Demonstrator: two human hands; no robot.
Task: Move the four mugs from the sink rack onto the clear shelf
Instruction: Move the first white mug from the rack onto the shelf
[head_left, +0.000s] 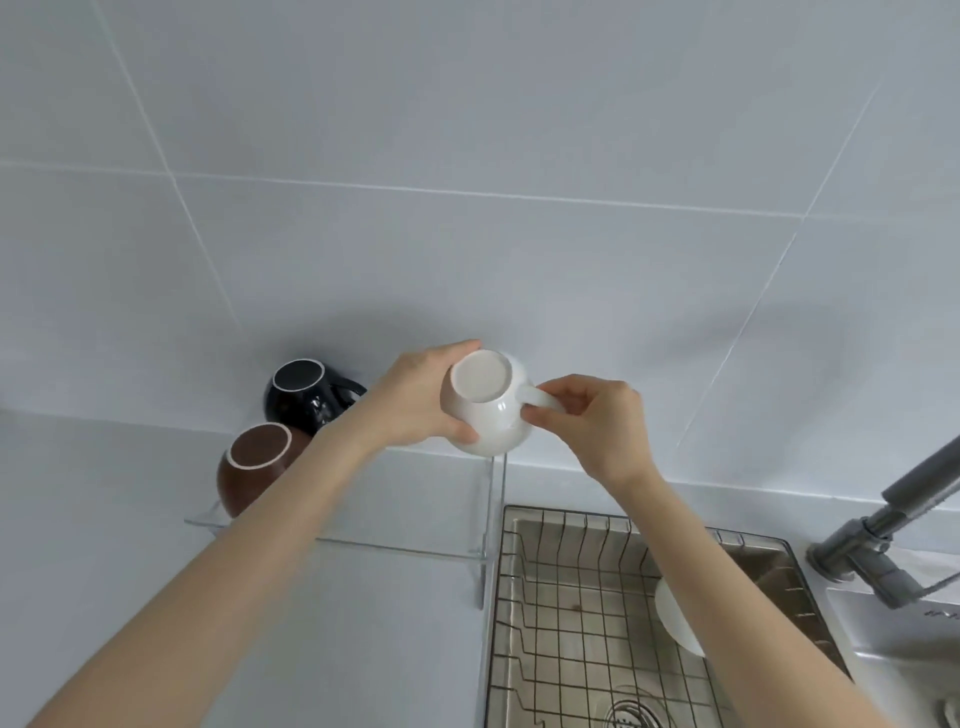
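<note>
While both hands grip it, the white mug is held upside down in the air, its flat base turned toward the camera, above the right end of the clear shelf. Left hand: wrapped around the mug's round body from the left, thumb at the lower edge and fingers over the top. Right hand: fingertips pinched on the handle, which points right. The mug's lower edge sits close over the shelf's back right corner; contact with the shelf cannot be confirmed from this view.

Two mugs are on the shelf, both inverted. Black mug: at the back against the tiled wall, handle to the right. Brown mug: in front of it, at the shelf's left end, partly covered by the left forearm.

Sink rack: wire basket set in the steel sink, just right of the shelf. A white rounded object, largely hidden behind the right forearm, lies in the rack; its identity cannot be told. Faucet: grey, at the right edge
</note>
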